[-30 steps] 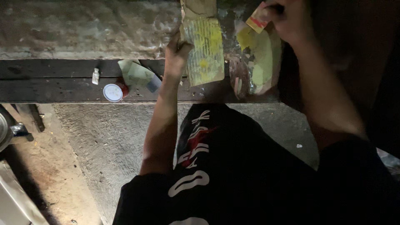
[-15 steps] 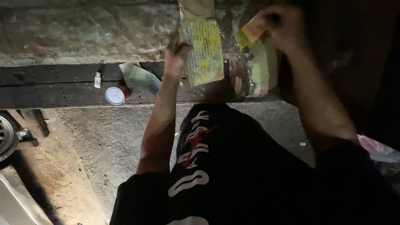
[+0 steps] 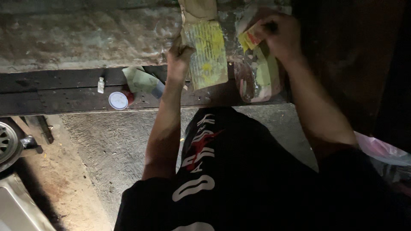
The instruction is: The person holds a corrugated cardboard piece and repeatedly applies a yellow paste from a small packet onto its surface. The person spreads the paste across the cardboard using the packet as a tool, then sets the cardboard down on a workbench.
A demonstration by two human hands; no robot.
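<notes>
Left hand (image 3: pixel 179 57): 1; fingers curled on the left edge of the yellow-smeared board (image 3: pixel 208 54), gripping it.
Yellow-smeared board: 1; long flat piece lying across the bench (image 3: pixel 64 92) at 12 o'clock from the person, its lower end reaching the bench's front edge.
Right hand (image 3: pixel 280 34): 1; fingers pressed together, pinching a small yellow and red piece (image 3: pixel 249 39) at 1 o'clock.
Smeared pad (image 3: pixel 261 79): 1; greenish, stained, just below the right hand, beside the board.
White round lid (image 3: pixel 118 100): 1; at 10 o'clock on the bench, touching a red item, well apart from both hands.
Folded pale green paper (image 3: pixel 140 79): 1; between lid and left forearm.
Small white tube (image 3: pixel 101 84): 1; left of the paper.
Obstruction: left forearm crosses the bench edge; nothing covers the board's face.
</notes>
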